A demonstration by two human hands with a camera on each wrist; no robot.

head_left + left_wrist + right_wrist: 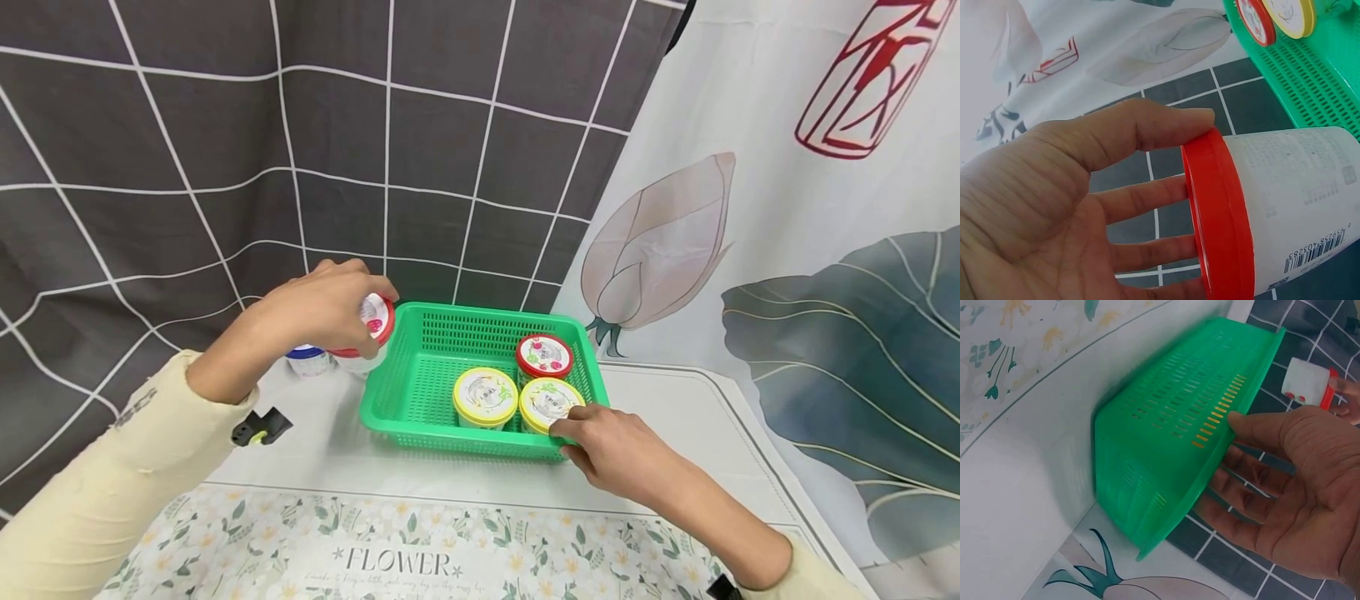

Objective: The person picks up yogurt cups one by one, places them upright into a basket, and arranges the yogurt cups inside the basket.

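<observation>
My left hand (322, 307) holds a white tub (1297, 194) by its red lid (1225, 219), thumb on one side of the lid and fingers on the other. The tub is tilted beside the left end of a green plastic basket (408, 392). My right hand (618, 450) grips the basket's near rim toward the right corner, with the thumb on the outer side and the fingers over the inside. Close to those fingers is a yellow-lidded tub (551, 402). Another yellow-lidded tub (486, 396) and a red-lidded tub (544, 356) also stand in the basket.
A blue-lidded tub (309, 360), partly covered by my left hand, stands left of the basket. A floral mat (405, 533) lies along the front of the white table (660, 400). Dark checked cloth (442, 142) hangs behind, with a printed white curtain at right.
</observation>
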